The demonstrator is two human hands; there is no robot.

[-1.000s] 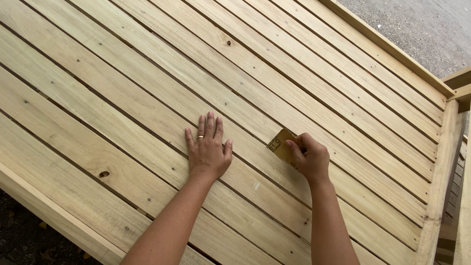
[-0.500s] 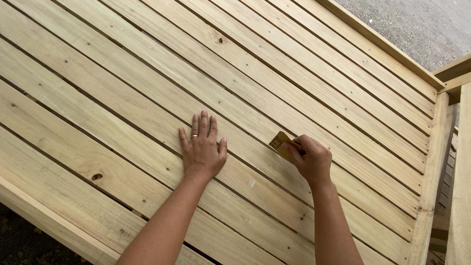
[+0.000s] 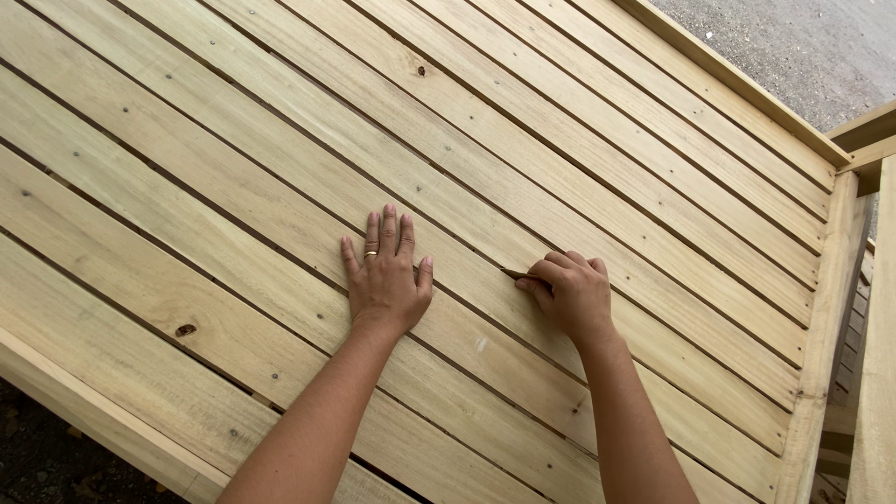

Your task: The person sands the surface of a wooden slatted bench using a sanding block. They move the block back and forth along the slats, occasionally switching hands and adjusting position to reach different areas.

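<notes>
A large panel of pale wooden slats fills the view, its boards running diagonally with narrow gaps between them. My left hand lies flat on a slat, fingers together, a ring on one finger. My right hand is closed over a small brown piece of sandpaper, pressed against the slat just right of the left hand. Only a thin edge of the sandpaper shows past my fingers.
A raised wooden frame rail borders the panel at the top right, and another rail runs along the lower left. Grey gravel ground lies beyond the top right. More timber stands at the right edge.
My right hand has slid down the slat toward me and now covers nearly all of the sandpaper, which showed more before. The left hand stays flat on its slat.
</notes>
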